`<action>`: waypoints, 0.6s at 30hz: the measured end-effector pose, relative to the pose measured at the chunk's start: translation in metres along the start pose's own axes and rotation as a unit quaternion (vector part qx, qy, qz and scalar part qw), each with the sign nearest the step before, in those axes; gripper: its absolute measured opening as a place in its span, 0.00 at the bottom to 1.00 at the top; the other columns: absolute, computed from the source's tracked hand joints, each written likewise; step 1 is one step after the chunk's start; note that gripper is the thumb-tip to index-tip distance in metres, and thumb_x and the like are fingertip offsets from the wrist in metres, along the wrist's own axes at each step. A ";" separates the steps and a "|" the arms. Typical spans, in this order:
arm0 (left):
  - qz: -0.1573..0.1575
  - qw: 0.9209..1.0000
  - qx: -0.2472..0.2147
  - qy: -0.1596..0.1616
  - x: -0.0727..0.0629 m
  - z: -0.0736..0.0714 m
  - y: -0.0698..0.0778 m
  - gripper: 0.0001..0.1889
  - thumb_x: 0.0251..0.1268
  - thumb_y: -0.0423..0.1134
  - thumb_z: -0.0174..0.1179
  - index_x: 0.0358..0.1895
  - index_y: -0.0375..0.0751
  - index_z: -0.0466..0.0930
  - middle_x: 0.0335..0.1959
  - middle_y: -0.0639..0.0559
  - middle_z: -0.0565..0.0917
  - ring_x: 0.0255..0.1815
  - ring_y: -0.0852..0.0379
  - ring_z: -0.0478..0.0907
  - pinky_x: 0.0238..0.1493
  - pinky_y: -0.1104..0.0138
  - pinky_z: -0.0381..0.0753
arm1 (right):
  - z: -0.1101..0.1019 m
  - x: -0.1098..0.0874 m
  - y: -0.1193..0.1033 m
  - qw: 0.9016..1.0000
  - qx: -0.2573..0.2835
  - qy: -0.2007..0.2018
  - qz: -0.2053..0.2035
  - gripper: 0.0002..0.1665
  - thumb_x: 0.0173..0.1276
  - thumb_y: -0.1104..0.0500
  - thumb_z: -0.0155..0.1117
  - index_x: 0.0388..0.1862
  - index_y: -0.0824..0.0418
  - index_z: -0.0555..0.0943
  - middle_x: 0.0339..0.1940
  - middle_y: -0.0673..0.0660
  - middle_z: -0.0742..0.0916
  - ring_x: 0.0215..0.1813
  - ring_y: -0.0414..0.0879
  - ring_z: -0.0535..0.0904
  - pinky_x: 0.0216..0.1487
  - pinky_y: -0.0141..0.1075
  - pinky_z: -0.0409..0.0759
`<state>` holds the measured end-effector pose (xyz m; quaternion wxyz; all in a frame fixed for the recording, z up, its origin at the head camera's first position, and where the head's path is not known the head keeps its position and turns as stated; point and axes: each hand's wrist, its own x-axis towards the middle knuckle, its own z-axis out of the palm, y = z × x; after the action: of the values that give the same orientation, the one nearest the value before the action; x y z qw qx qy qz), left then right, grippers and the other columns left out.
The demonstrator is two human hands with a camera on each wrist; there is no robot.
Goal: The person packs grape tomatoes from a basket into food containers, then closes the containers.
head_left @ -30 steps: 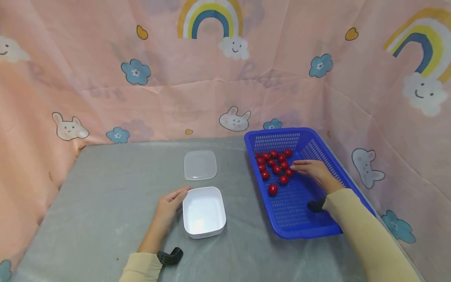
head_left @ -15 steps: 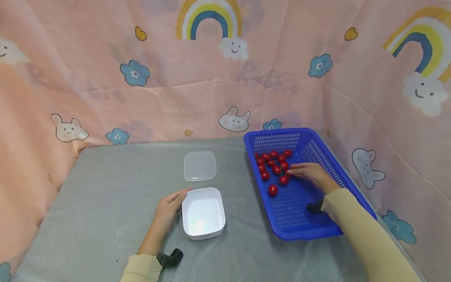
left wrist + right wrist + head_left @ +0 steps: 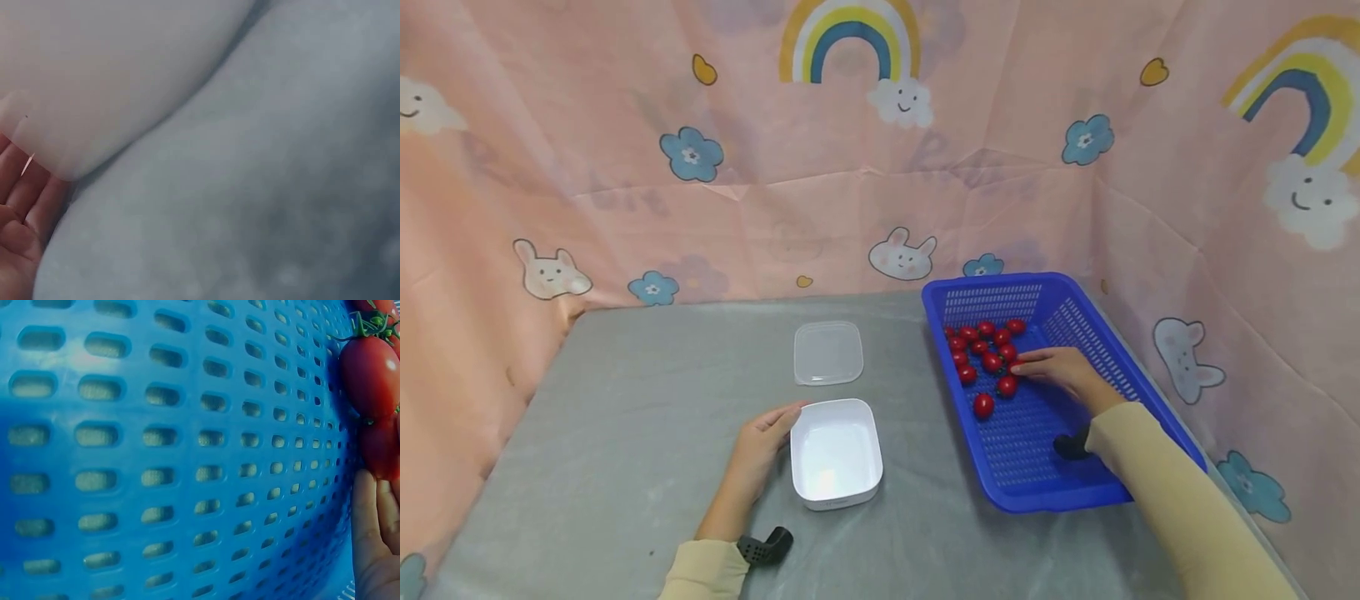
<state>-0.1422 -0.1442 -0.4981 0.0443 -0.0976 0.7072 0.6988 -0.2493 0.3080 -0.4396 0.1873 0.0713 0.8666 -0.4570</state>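
The right hand (image 3: pixel 1063 372) is pinching a small red tomato (image 3: pixel 378 447) at its fingertips, inside a blue basket (image 3: pixel 1037 498). In the right wrist view, two fingers (image 3: pixel 367 519) are lying almost straight against that tomato, and another tomato (image 3: pixel 370 375) with a green stalk is sitting just beyond them, touching it. From the head, the pinched tomato is mostly hiding behind the fingers. The other tomatoes (image 3: pixel 992 362) are lying loosely grouped to the left of this hand, some slightly ahead of its fingertips and one alone nearer the person. The basket's bare floor is showing below the palm.

The left hand (image 3: pixel 760 446) is resting its fairly straight fingers against the far left corner of a white box (image 3: pixel 835 454), which is standing to its right with its open top facing up. In the left wrist view, the box is hiding those fingertips. A flat lid (image 3: pixel 828 353) is lying beyond the left hand and slightly to its right, apart from the box. A grey table (image 3: pixel 625 417) is stretching under everything.
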 end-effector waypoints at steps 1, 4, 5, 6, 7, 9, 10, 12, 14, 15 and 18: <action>0.001 1.000 0.000 0.000 0.000 0.000 0.000 0.19 0.71 0.42 0.59 0.56 0.33 0.83 0.57 0.44 0.85 0.51 0.72 0.81 0.51 0.76 0.80 | 0.000 0.000 0.000 1.000 0.001 0.001 0.000 0.38 0.67 0.51 0.69 0.67 0.75 0.71 0.68 0.71 0.76 0.51 0.38 0.85 0.65 0.45 0.76; 0.002 1.000 -0.004 0.001 0.000 0.001 -0.001 0.18 0.71 0.41 0.58 0.55 0.32 0.83 0.56 0.44 0.86 0.51 0.71 0.82 0.51 0.75 0.80 | -0.002 0.002 0.002 1.000 0.009 0.006 -0.002 0.39 0.66 0.51 0.71 0.66 0.76 0.72 0.64 0.69 0.80 0.44 0.31 0.84 0.59 0.39 0.81; 0.002 1.000 -0.002 0.002 0.000 0.001 -0.001 0.18 0.71 0.41 0.59 0.55 0.32 0.83 0.55 0.44 0.86 0.51 0.71 0.82 0.51 0.75 0.80 | -0.003 0.002 0.003 1.000 0.021 0.007 -0.002 0.40 0.65 0.51 0.71 0.66 0.77 0.72 0.62 0.68 0.82 0.42 0.30 0.84 0.57 0.37 0.82; 0.002 1.000 -0.002 0.003 0.000 0.001 -0.001 0.18 0.71 0.41 0.59 0.55 0.32 0.84 0.55 0.45 0.86 0.51 0.71 0.82 0.51 0.75 0.80 | -0.004 0.003 0.004 1.000 0.030 0.009 -0.002 0.39 0.65 0.52 0.72 0.65 0.77 0.72 0.59 0.66 0.84 0.40 0.29 0.84 0.55 0.35 0.83; 0.003 1.000 -0.002 0.003 0.000 0.001 -0.001 0.18 0.71 0.41 0.59 0.55 0.32 0.84 0.55 0.45 0.86 0.51 0.71 0.82 0.51 0.75 0.80 | -0.004 0.004 0.004 0.999 0.038 0.011 -0.003 0.39 0.64 0.52 0.72 0.65 0.77 0.72 0.57 0.64 0.86 0.39 0.28 0.84 0.53 0.34 0.84; 0.007 1.000 0.000 0.004 -0.001 0.001 0.000 0.18 0.71 0.42 0.59 0.54 0.32 0.84 0.55 0.45 0.86 0.51 0.71 0.82 0.51 0.75 0.80 | -0.006 0.005 0.005 0.999 0.048 0.014 -0.005 0.39 0.65 0.52 0.72 0.65 0.77 0.72 0.55 0.61 0.87 0.39 0.29 0.84 0.54 0.35 0.83; 0.011 1.000 0.001 0.004 -0.001 0.001 0.000 0.18 0.71 0.42 0.59 0.54 0.31 0.83 0.54 0.45 0.86 0.51 0.71 0.82 0.51 0.75 0.80 | -0.006 0.005 0.005 0.999 0.049 0.015 -0.004 0.39 0.65 0.52 0.71 0.66 0.77 0.72 0.56 0.61 0.87 0.41 0.30 0.85 0.57 0.37 0.82; 0.014 1.000 -0.003 0.003 -0.001 0.001 0.000 0.19 0.70 0.42 0.60 0.54 0.31 0.83 0.53 0.46 0.87 0.50 0.70 0.82 0.51 0.75 0.80 | -0.008 0.004 0.003 0.999 0.043 0.014 -0.005 0.41 0.67 0.49 0.69 0.68 0.76 0.70 0.61 0.64 0.84 0.47 0.34 0.86 0.64 0.43 0.78; 0.016 1.000 -0.008 0.004 -0.001 0.001 0.000 0.19 0.70 0.43 0.60 0.54 0.30 0.84 0.52 0.48 0.88 0.50 0.70 0.82 0.51 0.75 0.80 | -0.009 0.002 -0.001 0.999 0.046 0.010 -0.004 0.43 0.68 0.46 0.68 0.70 0.74 0.68 0.66 0.67 0.79 0.52 0.36 0.85 0.70 0.49 0.71; 0.016 1.000 -0.012 0.004 -0.001 0.001 0.000 0.19 0.69 0.43 0.61 0.54 0.30 0.84 0.51 0.49 0.88 0.50 0.70 0.83 0.51 0.75 0.80 | -0.009 0.000 -0.004 0.999 0.051 0.006 -0.005 0.44 0.68 0.45 0.67 0.71 0.74 0.67 0.67 0.67 0.78 0.52 0.36 0.84 0.72 0.50 0.68; 0.016 1.000 -0.018 0.007 -0.001 0.001 0.000 0.19 0.69 0.43 0.62 0.53 0.30 0.84 0.50 0.50 0.89 0.49 0.70 0.83 0.51 0.75 0.81 | -0.011 -0.005 -0.012 0.996 0.087 -0.002 -0.015 0.45 0.69 0.45 0.65 0.73 0.73 0.64 0.61 0.56 0.84 0.48 0.29 0.82 0.75 0.51 0.64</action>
<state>-0.1415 -0.1430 -0.4984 0.0263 -0.0916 0.6962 0.7115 -0.2517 0.3108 -0.4227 0.1754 0.0737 0.8242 -0.5334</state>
